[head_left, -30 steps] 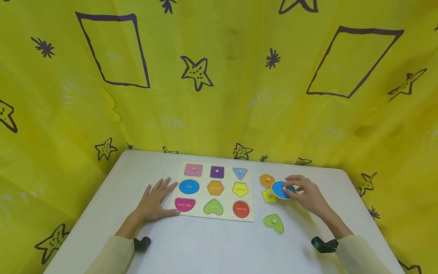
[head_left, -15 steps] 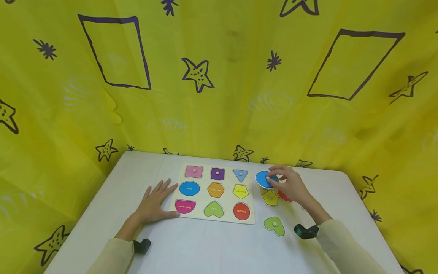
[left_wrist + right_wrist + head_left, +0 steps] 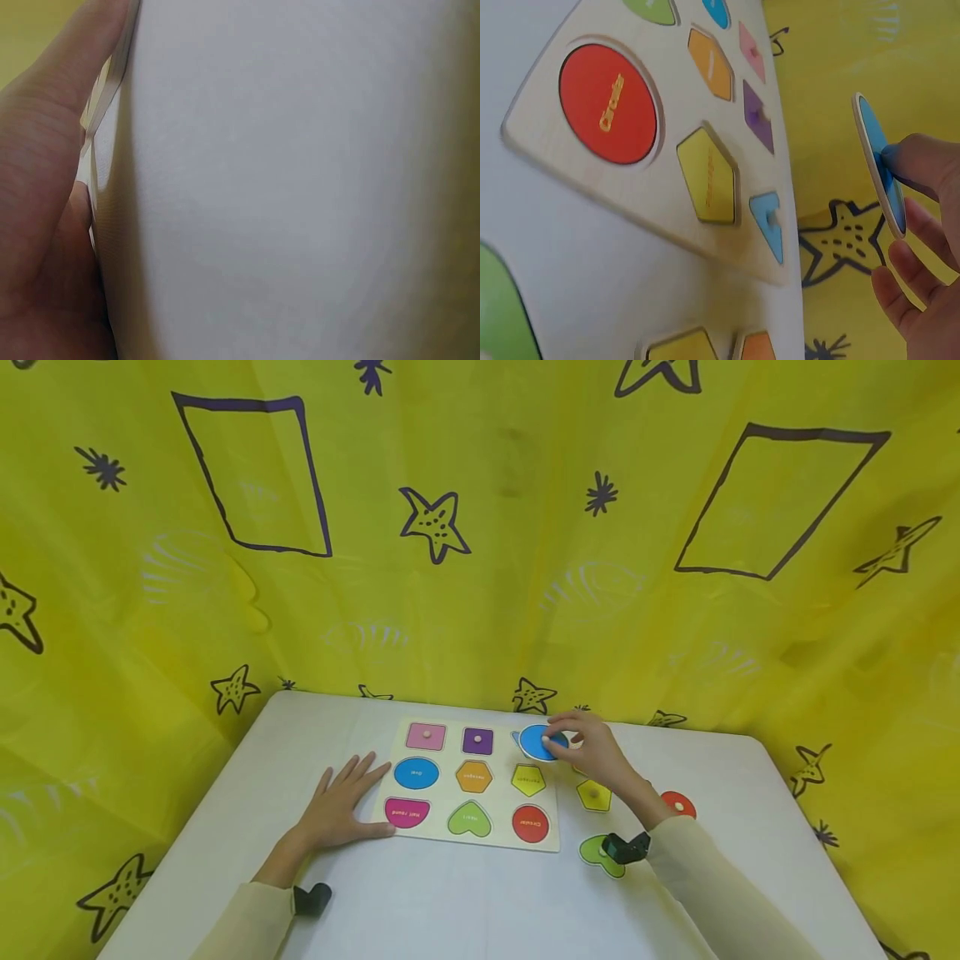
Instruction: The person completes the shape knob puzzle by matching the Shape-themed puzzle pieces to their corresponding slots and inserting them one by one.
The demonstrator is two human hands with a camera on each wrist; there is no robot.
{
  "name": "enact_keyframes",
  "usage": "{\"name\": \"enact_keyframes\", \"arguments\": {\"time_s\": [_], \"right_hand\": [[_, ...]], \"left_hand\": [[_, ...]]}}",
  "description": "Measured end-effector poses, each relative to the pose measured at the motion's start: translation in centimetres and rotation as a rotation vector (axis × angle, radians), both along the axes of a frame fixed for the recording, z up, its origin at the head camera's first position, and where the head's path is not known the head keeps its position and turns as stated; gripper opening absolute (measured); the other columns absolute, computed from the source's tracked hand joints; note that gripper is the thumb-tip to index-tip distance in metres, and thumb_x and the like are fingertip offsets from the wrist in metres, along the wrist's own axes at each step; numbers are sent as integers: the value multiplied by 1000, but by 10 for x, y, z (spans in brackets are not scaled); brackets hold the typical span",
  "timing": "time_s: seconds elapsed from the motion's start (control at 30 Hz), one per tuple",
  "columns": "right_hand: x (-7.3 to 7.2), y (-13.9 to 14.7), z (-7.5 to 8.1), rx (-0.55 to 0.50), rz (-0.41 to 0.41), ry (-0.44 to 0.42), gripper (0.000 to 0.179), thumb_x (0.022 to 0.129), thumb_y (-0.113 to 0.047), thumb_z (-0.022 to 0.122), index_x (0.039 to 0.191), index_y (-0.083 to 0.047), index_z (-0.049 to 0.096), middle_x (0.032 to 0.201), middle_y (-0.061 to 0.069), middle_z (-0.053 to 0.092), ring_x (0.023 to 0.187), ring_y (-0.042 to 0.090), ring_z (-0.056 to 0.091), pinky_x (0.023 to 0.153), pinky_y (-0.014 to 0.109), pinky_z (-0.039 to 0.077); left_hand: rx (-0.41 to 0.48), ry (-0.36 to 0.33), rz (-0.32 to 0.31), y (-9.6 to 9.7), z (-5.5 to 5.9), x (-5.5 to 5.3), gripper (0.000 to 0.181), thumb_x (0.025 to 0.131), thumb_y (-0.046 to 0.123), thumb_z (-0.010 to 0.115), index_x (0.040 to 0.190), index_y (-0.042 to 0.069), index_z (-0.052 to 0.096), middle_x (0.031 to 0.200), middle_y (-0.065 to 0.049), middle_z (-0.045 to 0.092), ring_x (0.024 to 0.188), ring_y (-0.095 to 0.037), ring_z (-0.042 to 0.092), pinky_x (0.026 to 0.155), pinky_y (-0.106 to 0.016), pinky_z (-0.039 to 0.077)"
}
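My right hand (image 3: 592, 748) pinches the small knob of a blue oval puzzle piece (image 3: 537, 743), held above the far right corner of the wooden shape board (image 3: 498, 842). In the head view the piece overlaps most of the light blue triangle (image 3: 769, 225). The right wrist view shows the piece nearly edge-on, thumb on its blue face. My left hand (image 3: 337, 806) lies with fingers spread along the board's left edge, thumb at the near left corner. A pink rectangle (image 3: 425, 736) and a purple square (image 3: 477, 741) with knobs sit in the board. The oval recess (image 3: 416, 773) is bare, printed blue.
Right of the board lie loose knobbed pieces: a yellow pentagon (image 3: 594, 795), a green heart (image 3: 601, 857) partly behind the wrist camera, and a red circle (image 3: 678, 806). An orange hexagon (image 3: 757, 346) is mostly hidden by my right hand. A yellow curtain (image 3: 480, 627) hangs behind the white table (image 3: 450, 902).
My right hand has carried the blue oval leftward from over the loose pieces to above the board, uncovering the red circle. The left hand stays in place.
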State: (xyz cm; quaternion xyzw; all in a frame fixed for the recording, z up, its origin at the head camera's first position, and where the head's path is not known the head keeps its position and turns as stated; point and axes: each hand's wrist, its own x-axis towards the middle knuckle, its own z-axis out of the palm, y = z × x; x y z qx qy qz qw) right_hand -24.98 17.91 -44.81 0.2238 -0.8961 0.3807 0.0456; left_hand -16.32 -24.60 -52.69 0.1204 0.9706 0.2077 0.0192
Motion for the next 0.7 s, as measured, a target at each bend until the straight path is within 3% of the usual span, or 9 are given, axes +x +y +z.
{"name": "enact_keyframes", "arguments": {"time_s": [0.53,0.7], "right_hand": [[-8,-70,-11,-51,51,-63,11,91,-13,79,101,-9,81,125,11,67,120,32,57,90,43,58],[-8,-92,-17,-58,45,-56,10,90,-11,80,100,-9,81,122,9,69,118,30,57,88,43,58]], "left_hand": [[0,8,-1,2,5,1,103,73,65,80,157,17,44,165,-18,31,153,-47,19,117,-75,6],[9,4,0,1,2,1,103,73,65,80,157,18,44,166,-18,30,153,-46,17,117,-75,5]]}}
